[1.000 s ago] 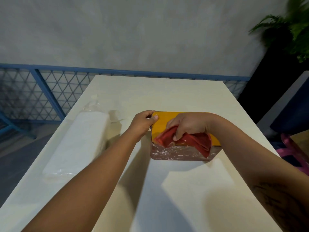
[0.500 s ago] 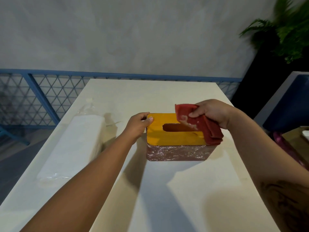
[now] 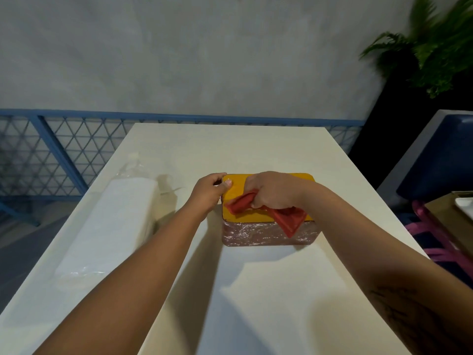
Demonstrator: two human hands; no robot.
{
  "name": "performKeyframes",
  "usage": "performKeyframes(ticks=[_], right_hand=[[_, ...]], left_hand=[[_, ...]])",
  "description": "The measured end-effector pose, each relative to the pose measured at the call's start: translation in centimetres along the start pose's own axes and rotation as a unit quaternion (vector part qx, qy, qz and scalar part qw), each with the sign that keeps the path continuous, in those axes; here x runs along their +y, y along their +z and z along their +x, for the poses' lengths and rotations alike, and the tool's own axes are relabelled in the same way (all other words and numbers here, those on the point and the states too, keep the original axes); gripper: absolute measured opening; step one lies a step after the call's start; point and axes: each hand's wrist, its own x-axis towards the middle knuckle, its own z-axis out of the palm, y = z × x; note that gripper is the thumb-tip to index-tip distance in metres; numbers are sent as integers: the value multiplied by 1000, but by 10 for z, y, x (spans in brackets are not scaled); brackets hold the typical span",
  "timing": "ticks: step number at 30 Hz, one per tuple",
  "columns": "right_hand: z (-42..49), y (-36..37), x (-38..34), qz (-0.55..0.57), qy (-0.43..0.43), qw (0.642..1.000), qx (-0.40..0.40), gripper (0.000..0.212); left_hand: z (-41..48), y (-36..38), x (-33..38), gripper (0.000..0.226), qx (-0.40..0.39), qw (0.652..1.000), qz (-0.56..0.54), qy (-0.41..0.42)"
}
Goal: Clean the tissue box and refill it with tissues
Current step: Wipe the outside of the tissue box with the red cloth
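The tissue box (image 3: 256, 233) stands near the middle of the white table (image 3: 230, 149); it has an orange-yellow lid and brownish marbled sides. My left hand (image 3: 208, 192) grips the box's left end, thumb on the lid. My right hand (image 3: 273, 190) presses a red cloth (image 3: 286, 217) onto the lid, and the cloth's corner hangs over the front right edge. The slot in the lid is hidden under my hand and the cloth. A long pack of white tissues in clear plastic (image 3: 110, 226) lies at the table's left side.
A blue lattice railing (image 3: 58, 149) runs behind and left of the table. A potted plant (image 3: 435, 52) stands at the back right. At the right edge are a blue seat (image 3: 440, 160), pink straps (image 3: 440, 242) and the corner of another table (image 3: 458, 211).
My right hand, lifted off the lid's far right with the cloth half a second ago, has come back down and left onto the lid, covering the slot. My left hand has stayed on the box.
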Motion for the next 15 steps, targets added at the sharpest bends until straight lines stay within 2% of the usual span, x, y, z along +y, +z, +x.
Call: performKeyframes(ticks=[3,5,9,11,13,15], right_hand=[[-12,1,5,-46,-12,999,-24,5],[-19,1,13,-45,-4,998,-35,8],[-32,-6,39,48,46,996,-56,8],[-42,-11,52,157,73,983,-53,10],[-52,-10,66,340,105,934,-23,12],[-56,-6,79,500,138,854,39,14]], left_hand=[[-1,0,1,32,1,1000,2,-10],[-2,0,2,36,0,1000,9,-18],[-4,0,4,36,-5,1000,14,-24],[-5,1,5,37,-1,999,19,-27],[-5,1,6,39,6,999,27,-28],[-6,2,6,40,12,999,33,-29]])
